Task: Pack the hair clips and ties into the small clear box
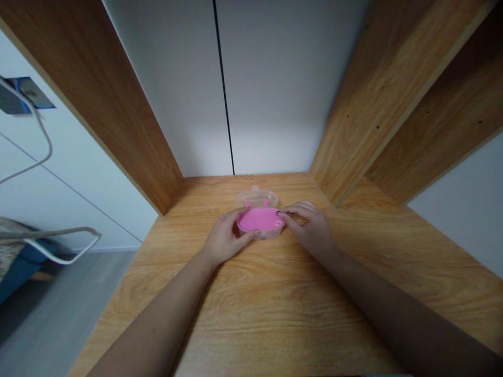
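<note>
A small oval pink box (259,220) with a clear lid (257,198) stands on the wooden surface, its lid swung open at the back. My left hand (227,235) grips the box's left end, fingers behind and thumb along the front. At the right end, my right hand (308,225) pinches a small dark item (279,212) between thumb and forefinger, over the box's right edge. The item is too small to name. A small pale ring (278,223) lies inside the box near that hand, and another small ring (301,222) shows beside the right thumb.
Wooden side panels rise at the left (113,104) and right (361,104), with a white back panel (275,89) between them. White cables (49,141) hang at the far left, beyond the wooden surface (251,314).
</note>
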A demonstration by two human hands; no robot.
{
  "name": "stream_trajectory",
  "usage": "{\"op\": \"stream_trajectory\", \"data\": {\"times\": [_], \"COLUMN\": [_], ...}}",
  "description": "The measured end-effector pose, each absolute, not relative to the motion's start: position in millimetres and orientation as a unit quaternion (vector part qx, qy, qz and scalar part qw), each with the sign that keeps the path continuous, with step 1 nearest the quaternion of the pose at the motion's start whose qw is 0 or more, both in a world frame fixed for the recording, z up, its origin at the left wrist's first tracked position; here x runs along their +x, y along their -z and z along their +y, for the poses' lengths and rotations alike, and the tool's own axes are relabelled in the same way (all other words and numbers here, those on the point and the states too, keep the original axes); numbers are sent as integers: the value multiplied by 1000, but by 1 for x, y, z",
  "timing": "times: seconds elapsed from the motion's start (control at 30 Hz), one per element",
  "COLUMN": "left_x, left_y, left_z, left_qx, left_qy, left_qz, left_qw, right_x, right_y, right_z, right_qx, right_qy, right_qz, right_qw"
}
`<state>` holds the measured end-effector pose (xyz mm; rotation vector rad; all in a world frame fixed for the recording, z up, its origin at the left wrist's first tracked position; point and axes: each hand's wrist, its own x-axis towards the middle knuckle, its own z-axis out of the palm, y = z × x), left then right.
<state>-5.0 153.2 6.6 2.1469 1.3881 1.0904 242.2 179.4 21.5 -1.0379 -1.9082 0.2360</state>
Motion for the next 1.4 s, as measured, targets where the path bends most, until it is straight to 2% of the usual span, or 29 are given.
{"op": "stream_trajectory", "data": {"times": [0.43, 0.73, 1.13, 1.4], "left_x": [-3, 0, -1, 0], "left_y": [-7, -8, -8, -8], "left_z": [153, 152, 152, 152], "left_qx": [764, 768, 769, 768], "left_qy": [-389, -378, -377, -375], "left_qz": [483, 486, 485, 490], "left_qw": [179, 179, 175, 171], "right_x": [236, 237, 239, 235], "right_y": [-18, -12, -12, -8], "right_z": [181, 190, 191, 193], "right_qx": [-473, -378, -410, -440], "right_qy": [-139, -140, -100, -137], "right_qz": [-728, -787, -762, -743], "right_qw": [476, 468, 491, 486]}}
